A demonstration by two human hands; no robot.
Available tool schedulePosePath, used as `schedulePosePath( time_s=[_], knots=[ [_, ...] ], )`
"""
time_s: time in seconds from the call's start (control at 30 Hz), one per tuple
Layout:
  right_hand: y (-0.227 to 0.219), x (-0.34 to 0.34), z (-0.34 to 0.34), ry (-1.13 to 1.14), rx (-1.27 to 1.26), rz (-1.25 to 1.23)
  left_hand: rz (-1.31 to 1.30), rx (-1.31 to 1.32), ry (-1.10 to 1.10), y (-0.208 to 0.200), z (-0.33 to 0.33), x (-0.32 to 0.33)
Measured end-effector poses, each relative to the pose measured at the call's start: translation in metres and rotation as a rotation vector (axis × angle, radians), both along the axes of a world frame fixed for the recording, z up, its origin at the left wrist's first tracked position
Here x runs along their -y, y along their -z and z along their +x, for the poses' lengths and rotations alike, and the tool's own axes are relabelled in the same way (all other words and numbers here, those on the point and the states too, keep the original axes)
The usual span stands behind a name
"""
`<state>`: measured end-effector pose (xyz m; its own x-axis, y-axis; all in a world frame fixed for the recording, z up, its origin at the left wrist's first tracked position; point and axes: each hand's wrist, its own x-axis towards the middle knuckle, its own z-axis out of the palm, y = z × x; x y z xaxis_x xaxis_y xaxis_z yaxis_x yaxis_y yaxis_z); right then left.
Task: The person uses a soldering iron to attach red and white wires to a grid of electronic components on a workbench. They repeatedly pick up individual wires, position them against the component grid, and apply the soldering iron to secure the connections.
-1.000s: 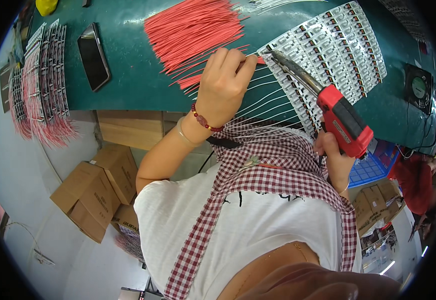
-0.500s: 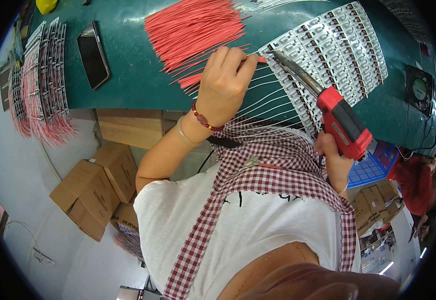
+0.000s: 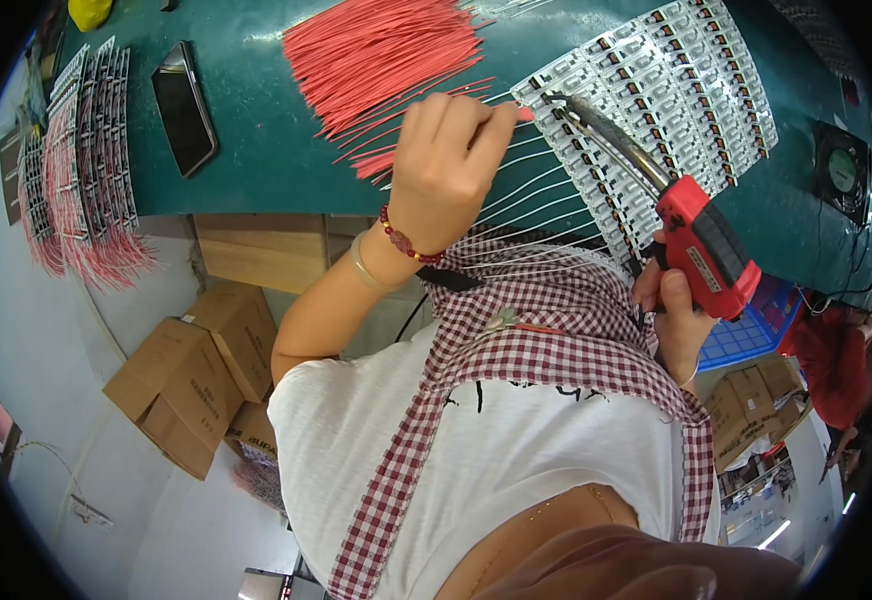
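My left hand (image 3: 448,160) pinches a thin red wire (image 3: 436,98) and holds its end at the near corner of a panel of small white circuit boards (image 3: 666,90) on the green table (image 3: 256,150). My right hand (image 3: 674,310) grips a red soldering gun (image 3: 701,240); its long metal tip (image 3: 581,108) reaches to the same corner, close to my left fingertips. A loose heap of red wires (image 3: 381,50) lies just behind my left hand. White wires (image 3: 536,195) trail from the panel toward my chest.
A dark phone (image 3: 184,108) lies on the table to the left. Rows of boards with red wires attached (image 3: 81,170) hang over the far left edge. A small black fan (image 3: 841,170) stands at the right. Cardboard boxes (image 3: 191,375) sit on the floor below; a blue crate (image 3: 746,330) is beside my right hand.
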<state>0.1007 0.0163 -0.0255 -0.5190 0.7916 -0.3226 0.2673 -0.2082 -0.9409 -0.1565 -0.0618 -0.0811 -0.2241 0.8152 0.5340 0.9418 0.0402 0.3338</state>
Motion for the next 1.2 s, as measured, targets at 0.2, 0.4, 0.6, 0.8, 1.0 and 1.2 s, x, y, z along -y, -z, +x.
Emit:
schedulePosePath(
  time_s=[0.2, 0.4, 0.6, 0.8, 1.0, 1.2],
  knots=[
    [0.000, 0.003, 0.001, -0.030, 0.113, -0.016, -0.040, 0.075, 0.035, 0.006, 0.006, 0.004],
    [0.009, 0.001, 0.008, -0.096, 0.161, 0.010, -0.063, 0.067, 0.027, 0.006, 0.006, 0.004],
    [0.017, 0.002, 0.021, -0.120, 0.203, 0.175, -0.054, 0.061, 0.032, 0.007, 0.008, 0.003],
    [0.013, 0.002, 0.017, -0.105, 0.167, 0.115, -0.050, 0.069, 0.028, 0.008, 0.007, 0.002],
    [0.020, 0.002, 0.025, -0.130, 0.120, 0.162, -0.024, 0.051, 0.021, 0.007, 0.006, 0.001],
    [0.014, 0.004, 0.026, -0.069, 0.047, 0.038, -0.024, 0.085, 0.079, 0.004, 0.013, 0.006]
  ],
)
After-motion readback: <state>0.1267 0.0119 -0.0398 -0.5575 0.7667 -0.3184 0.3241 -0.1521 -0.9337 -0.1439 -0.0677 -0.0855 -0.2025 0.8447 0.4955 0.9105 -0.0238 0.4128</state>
